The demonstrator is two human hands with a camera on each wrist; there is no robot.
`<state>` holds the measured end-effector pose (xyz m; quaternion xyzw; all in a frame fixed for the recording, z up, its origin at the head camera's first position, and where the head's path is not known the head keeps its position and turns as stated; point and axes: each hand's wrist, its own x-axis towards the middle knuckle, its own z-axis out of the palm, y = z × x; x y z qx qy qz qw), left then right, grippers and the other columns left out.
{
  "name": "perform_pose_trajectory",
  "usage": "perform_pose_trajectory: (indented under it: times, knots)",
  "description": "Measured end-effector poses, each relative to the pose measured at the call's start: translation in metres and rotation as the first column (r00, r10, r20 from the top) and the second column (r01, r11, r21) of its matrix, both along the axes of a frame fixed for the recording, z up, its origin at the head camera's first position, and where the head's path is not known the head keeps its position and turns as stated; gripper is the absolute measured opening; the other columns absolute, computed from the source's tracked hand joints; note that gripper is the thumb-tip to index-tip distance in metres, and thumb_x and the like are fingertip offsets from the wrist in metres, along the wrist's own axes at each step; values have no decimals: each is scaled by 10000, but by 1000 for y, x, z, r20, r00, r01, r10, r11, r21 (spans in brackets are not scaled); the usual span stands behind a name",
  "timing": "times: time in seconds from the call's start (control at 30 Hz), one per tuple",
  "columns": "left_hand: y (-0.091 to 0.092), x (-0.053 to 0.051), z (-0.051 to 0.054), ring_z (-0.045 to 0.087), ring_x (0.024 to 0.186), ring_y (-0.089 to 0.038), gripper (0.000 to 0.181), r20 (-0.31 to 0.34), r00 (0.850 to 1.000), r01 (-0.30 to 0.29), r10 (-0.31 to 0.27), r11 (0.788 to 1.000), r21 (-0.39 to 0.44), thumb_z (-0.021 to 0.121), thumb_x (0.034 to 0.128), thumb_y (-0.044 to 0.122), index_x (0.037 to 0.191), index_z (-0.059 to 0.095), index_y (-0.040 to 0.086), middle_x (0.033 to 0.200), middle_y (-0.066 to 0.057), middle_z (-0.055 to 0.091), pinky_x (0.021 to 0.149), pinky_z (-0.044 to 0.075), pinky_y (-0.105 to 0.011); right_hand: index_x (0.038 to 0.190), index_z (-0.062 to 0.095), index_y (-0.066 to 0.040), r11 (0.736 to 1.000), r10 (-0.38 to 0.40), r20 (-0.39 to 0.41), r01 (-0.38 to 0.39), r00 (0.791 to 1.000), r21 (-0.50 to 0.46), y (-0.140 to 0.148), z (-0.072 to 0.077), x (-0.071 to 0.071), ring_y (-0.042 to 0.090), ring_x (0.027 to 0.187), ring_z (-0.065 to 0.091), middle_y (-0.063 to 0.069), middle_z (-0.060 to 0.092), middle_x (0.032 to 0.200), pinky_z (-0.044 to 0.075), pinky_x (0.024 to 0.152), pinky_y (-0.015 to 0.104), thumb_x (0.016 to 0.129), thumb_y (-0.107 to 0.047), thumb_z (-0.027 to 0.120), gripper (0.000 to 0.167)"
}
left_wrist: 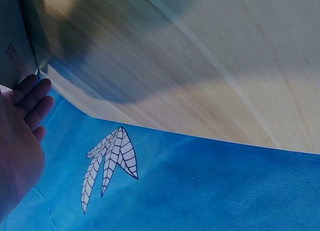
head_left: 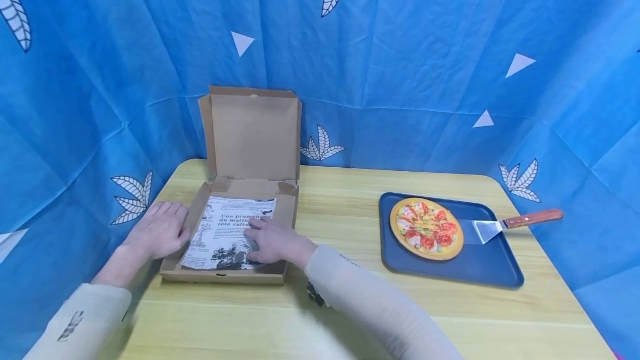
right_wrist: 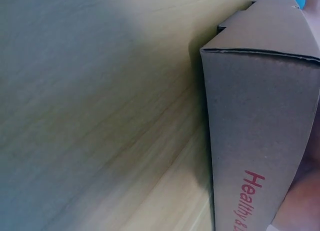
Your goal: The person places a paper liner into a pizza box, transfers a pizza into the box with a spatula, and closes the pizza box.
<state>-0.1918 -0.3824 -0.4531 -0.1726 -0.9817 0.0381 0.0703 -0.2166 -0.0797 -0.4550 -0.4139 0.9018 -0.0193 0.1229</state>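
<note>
A cardboard pizza box (head_left: 187,257) sits on the left of the table, its lid (head_left: 254,138) raised at the back. Inside it lies a printed paper sheet (head_left: 215,238). My right hand (head_left: 275,240) reaches over the box's right wall and rests on the sheet with spread fingers. At the left wall is my left hand (head_left: 161,229), its thumb by the rim. In the left wrist view that hand (left_wrist: 22,141) shows its palm, with fairly straight fingers beside the box's outer side (left_wrist: 14,46). The right wrist view mostly shows the box's outer wall (right_wrist: 255,116).
On the right, a dark blue tray (head_left: 425,271) bears a pizza (head_left: 427,229) with tomato-like toppings. A metal pizza server (head_left: 487,230) lies partly on the tray, its wooden handle (head_left: 534,219) sticking out over the right rim. Blue cloth (head_left: 425,60) hangs around the wooden table (head_left: 340,215).
</note>
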Motion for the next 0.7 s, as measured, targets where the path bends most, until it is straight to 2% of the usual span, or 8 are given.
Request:
perform_pose_trajectory:
  times: [0.13,0.47,0.7]
  knots:
    - [0,0,0,555,1136,-454,401,7,1000,-4,4,1000,2,628,927,245,1152,589,-85,1130,-238,619,1091,385,-619,1578,452,-240,1000,-25,20,26,999,-10,1,0,0,294,1552,286,4,278,1701,256,1262,383,996,-467,644,653]
    - [2,2,2,546,1154,-476,434,14,1000,1,-1,1000,0,657,912,247,1169,577,-94,1158,-259,613,1099,374,-635,1584,440,-229,998,-57,17,57,998,17,-1,5,3,287,1557,277,1,262,1705,250,1264,391,997,-486,622,666]
    - [2,1,2,562,1109,-462,388,0,1000,11,-11,1000,-2,650,911,239,1124,583,-77,1100,-234,616,1076,396,-630,1575,451,-235,998,-66,19,66,998,13,0,6,3,290,1558,275,-4,264,1705,262,1260,418,987,-463,640,659]
